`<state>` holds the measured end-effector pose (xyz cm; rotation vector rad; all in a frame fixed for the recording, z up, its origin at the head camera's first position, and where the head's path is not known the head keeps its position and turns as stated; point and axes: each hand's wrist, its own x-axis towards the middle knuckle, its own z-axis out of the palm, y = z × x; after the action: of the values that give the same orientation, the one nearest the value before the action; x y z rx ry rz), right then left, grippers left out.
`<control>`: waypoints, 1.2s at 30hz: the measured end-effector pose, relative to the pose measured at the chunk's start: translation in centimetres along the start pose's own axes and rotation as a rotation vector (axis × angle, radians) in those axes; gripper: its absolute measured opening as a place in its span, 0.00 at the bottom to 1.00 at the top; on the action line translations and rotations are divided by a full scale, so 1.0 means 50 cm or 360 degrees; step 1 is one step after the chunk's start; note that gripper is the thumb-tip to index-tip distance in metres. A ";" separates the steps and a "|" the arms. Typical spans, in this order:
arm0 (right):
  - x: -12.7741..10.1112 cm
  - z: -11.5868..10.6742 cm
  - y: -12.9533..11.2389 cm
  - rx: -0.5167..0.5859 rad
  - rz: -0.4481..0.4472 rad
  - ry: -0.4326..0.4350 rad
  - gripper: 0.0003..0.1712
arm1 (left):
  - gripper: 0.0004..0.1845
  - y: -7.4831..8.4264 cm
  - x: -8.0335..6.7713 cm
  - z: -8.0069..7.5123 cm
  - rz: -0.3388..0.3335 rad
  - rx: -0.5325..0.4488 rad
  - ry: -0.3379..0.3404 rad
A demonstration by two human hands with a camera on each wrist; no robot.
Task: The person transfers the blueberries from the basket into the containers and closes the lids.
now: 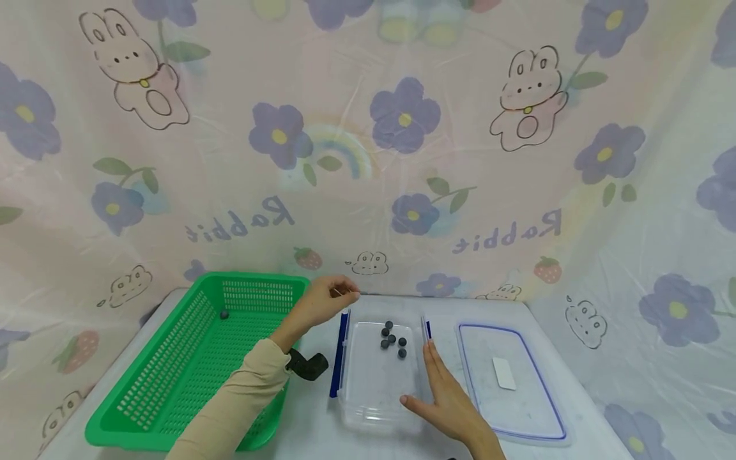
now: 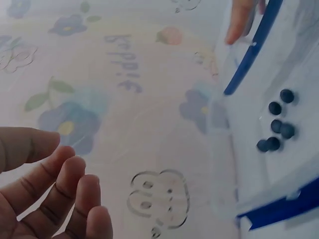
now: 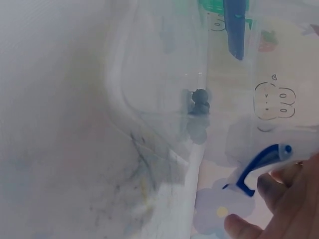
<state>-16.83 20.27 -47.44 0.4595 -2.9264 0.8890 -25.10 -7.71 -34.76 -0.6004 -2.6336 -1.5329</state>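
A clear plastic container with blue side clips sits at the table's middle. Several small dark balls lie in its far half, also seen as balls in the left wrist view and balls in the right wrist view. My left hand hovers above the container's far left corner, fingers loosely curled and holding nothing. My right hand rests flat against the container's right wall, fingers straight, thumb at the near rim.
A green slotted basket stands at the left with one dark ball inside. The container's clear lid, edged in blue, lies flat at the right. A flower-print cloth hangs behind the table.
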 end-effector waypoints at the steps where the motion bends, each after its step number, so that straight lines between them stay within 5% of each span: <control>1: -0.001 0.000 -0.001 0.0002 -0.0003 -0.0003 0.63 | 0.06 -0.002 -0.004 -0.012 -0.0015 -0.0004 0.0039; 6: -0.002 0.000 -0.003 -0.0003 -0.0002 -0.0014 0.63 | 0.08 -0.016 -0.020 -0.074 -0.0071 -0.0084 0.0168; 16: -0.005 -0.001 0.003 -0.0007 -0.0001 -0.0025 0.62 | 0.17 -0.062 -0.043 -0.177 0.0025 -0.0216 0.0350; 28: -0.002 0.000 0.004 0.0009 -0.0008 -0.0009 0.63 | 0.17 -0.122 -0.049 -0.245 -0.0088 -0.0294 0.0738; 36: 0.001 0.002 0.003 0.0020 0.0007 -0.0033 0.63 | 0.11 -0.172 -0.049 -0.273 -0.0295 -0.0433 0.0996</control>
<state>-16.94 20.32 -47.60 0.4663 -2.9431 0.9094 -27.99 -23.74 -35.42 0.1241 -2.0670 -1.7741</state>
